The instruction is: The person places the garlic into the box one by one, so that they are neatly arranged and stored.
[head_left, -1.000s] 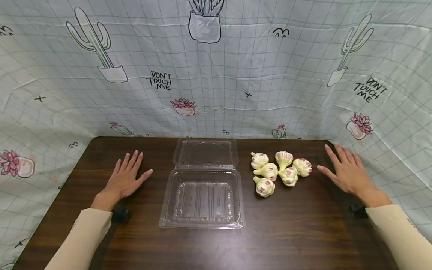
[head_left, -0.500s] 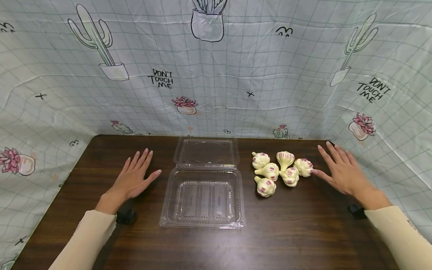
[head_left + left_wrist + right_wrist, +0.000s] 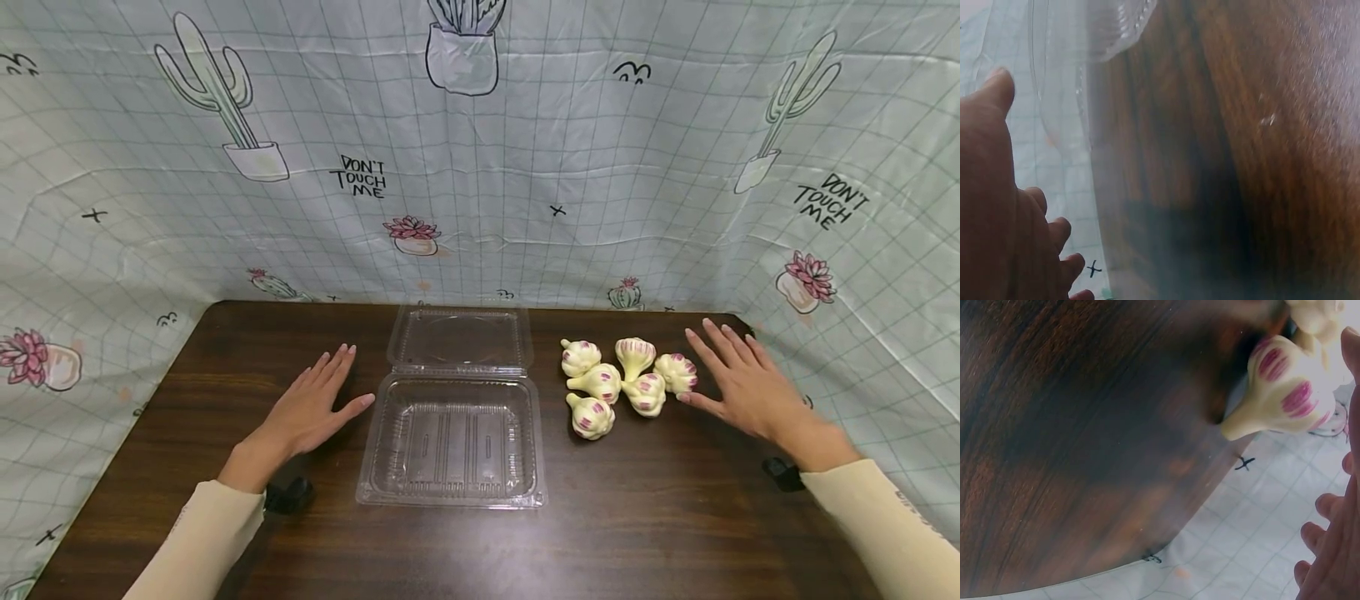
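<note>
A clear plastic clamshell box [image 3: 452, 505] stands in the middle of the table with its lid [image 3: 461, 333] folded back behind it. Right of the box lies a group of several garlic bulbs [image 3: 592, 417], cream with purple marks. My left hand [image 3: 303, 412], fingers straight and thumb spread, is just left of the box and holds nothing. On the other side, my right hand [image 3: 757, 396] is stretched out beside the rightmost garlic bulb [image 3: 677, 372], thumb tip close to it. Whether the thumb touches it I cannot tell. In the right wrist view one garlic bulb [image 3: 1288, 387] shows near that hand.
The dark wooden table [image 3: 660, 517] ends at a white grid-patterned curtain [image 3: 495, 142] at the back and both sides. Black wrist cameras hang below both wrists, the left camera [image 3: 291, 496] and the right camera [image 3: 782, 473].
Both hands have moved inward: the left hand rightward to the box, the right hand leftward to the garlic. The box and bulbs have stayed in place.
</note>
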Tool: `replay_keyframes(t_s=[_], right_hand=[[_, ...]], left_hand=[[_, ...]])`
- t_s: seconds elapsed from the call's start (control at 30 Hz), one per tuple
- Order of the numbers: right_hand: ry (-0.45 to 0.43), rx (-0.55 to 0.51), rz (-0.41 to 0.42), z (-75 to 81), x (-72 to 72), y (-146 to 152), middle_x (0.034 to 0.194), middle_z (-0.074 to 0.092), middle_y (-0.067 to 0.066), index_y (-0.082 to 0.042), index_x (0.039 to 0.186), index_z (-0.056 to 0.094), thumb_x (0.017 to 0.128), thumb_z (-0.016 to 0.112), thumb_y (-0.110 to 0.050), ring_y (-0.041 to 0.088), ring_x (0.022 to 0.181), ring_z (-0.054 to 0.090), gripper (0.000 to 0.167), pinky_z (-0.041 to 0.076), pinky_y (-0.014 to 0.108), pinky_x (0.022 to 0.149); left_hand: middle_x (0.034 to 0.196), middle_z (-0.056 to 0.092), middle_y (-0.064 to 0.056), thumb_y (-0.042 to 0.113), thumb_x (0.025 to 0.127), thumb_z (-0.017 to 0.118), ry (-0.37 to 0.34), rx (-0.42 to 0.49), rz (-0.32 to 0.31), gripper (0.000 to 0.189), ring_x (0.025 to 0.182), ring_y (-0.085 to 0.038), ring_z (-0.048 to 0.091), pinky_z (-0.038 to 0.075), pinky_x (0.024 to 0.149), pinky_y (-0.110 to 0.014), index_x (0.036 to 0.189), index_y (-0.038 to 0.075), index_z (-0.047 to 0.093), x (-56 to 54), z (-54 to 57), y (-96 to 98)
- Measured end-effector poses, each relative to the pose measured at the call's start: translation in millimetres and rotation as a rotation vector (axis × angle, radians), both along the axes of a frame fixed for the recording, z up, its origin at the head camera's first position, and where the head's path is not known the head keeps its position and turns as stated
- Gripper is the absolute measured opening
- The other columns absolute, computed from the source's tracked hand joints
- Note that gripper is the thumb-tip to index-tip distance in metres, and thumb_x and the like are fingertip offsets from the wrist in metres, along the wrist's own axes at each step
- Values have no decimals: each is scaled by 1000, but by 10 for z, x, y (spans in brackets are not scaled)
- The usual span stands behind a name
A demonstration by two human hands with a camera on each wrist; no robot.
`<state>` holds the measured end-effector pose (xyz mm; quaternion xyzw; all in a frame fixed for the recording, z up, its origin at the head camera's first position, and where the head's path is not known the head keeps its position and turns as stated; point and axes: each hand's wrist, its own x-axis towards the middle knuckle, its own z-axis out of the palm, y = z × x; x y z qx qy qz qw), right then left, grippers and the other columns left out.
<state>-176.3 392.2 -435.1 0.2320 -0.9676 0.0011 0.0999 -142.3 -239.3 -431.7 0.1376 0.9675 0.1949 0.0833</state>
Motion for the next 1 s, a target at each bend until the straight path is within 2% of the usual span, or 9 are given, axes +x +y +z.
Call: replay_keyframes(t_s=[0.27,0.4,0.57,0.7,0.83,1.0], right_hand=[[23,-7,40,-29,8,-57,167,31,26,-7,166,33,93,63,-72,53,147,35,102,15,60,129],[37,-2,64,-49,4,-78,167,33,26,-5,164,36,92,63,-73,52,146,37,102,19,62,126],[68,-13,104,-63,0,-88,165,37,25,-6,162,40,92,62,-73,53,144,39,99,22,61,125],[88,-23,145,-79,-10,-88,163,40,24,-8,161,42,95,46,-80,52,141,42,98,27,61,122],[123,-30,187,-97,-28,-95,159,45,25,-7,158,46,96,29,-84,51,138,46,100,34,62,113],[160,-27,221,-118,-44,-94,154,50,26,-4,153,52,98,24,-83,49,135,49,100,37,63,109]], left_hand=[[172,20,-25,56,106,57,-15,100,18,92,158,-48,21,26,121,-72,169,4,16,45,-41,67],[171,21,-28,55,105,60,-79,176,41,92,155,-52,24,30,116,-76,170,8,16,78,-56,117],[169,23,-30,47,105,64,-129,297,55,88,151,-56,29,34,114,-76,169,6,20,114,-68,157],[167,28,-31,35,106,66,-149,412,66,81,150,-55,33,34,116,-72,167,1,25,131,-83,164],[164,36,-31,24,106,67,-204,542,91,76,146,-51,43,43,114,-64,165,-3,28,138,-100,166],[159,44,-28,19,105,68,-279,655,113,73,131,-42,59,56,102,-52,164,-3,30,158,-97,182]])
